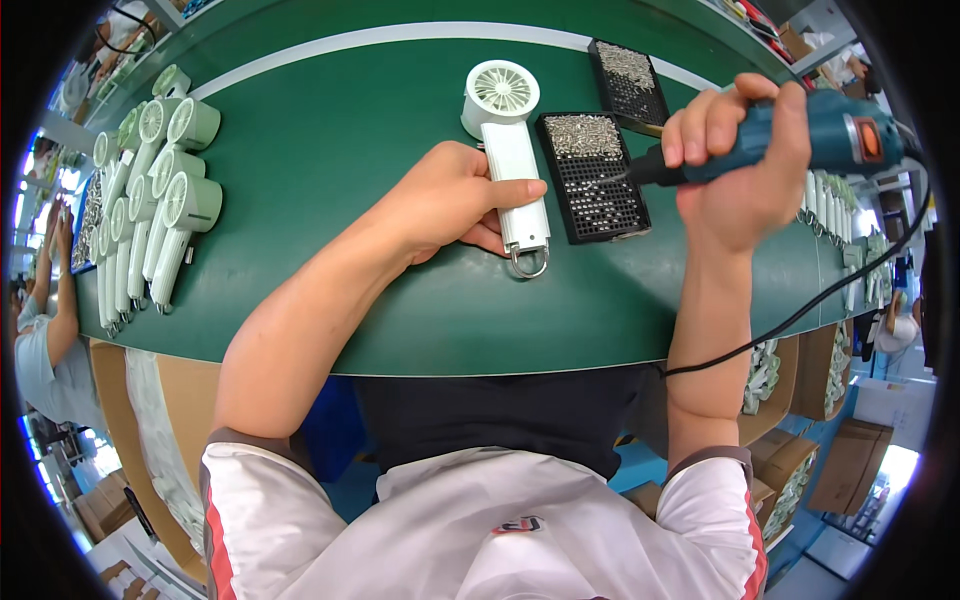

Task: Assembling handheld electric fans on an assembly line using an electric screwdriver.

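Observation:
My left hand [452,195] is closed round the white handle of a small handheld fan [513,165], thumb across its front. The fan's round grille head points away from me, and a metal ring hangs from the handle's near end. In my right hand [745,165] is a blue electric screwdriver [825,135], held nearly level with its dark tip toward the left. That tip is over a black screw tray [597,180] beside the fan. Loose screws are heaped at the tray's far end, with others seated in its holes; whether the bit touches one I cannot tell.
Several more handheld fans [150,190] lie grouped at the left of the green table [400,330]. A second screw tray [630,80] stands behind the first. The screwdriver's black cord [800,322] loops past my right forearm. Cardboard boxes [790,400] sit below the table's edge; co-workers are at both sides.

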Motion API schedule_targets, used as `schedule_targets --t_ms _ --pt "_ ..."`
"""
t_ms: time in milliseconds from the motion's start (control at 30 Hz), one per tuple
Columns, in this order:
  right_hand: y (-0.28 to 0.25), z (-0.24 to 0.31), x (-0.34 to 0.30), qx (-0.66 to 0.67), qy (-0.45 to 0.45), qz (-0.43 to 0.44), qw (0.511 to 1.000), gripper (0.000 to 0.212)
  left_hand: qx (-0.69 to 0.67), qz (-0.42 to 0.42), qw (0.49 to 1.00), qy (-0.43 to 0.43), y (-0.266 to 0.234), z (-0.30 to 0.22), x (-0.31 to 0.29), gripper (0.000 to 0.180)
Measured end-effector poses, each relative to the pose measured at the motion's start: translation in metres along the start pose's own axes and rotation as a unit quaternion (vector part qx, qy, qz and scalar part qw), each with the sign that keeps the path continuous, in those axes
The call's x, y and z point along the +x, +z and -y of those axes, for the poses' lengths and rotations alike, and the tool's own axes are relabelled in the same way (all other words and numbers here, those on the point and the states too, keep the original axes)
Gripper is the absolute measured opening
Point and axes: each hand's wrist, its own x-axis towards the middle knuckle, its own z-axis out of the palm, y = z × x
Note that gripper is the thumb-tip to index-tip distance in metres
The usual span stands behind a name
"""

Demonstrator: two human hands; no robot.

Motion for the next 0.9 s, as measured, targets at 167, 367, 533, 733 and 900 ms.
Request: schedule_targets --t_ms 167,367,533,733,900 --pt "0.021 0.009 -0.028 0.114 0.041 0.127 0.984 0.049 -0.019 -0.007 1.0 -0.002 0.002 0.0 0.001 0.037" --pt "0.024 0.005 -0.035 0.101 0.006 0.207 0.973 0.048 -0.036 0.003 0.999 0.005 0.002 0.003 0.004 0.038" --pt "0.021 0.002 -0.034 0.089 0.026 0.227 0.97 0.048 -0.043 0.008 0.999 0.004 0.001 0.003 0.005 0.037" --pt "0.022 -0.004 -0.039 0.069 0.03 0.213 0.974 0.043 -0.04 0.003 0.999 0.01 0.001 0.003 0.004 0.035" --pt "0.026 -0.004 -0.04 0.049 0.019 0.223 0.973 0.034 -0.04 0.001 0.999 0.007 0.002 0.002 0.003 0.035"
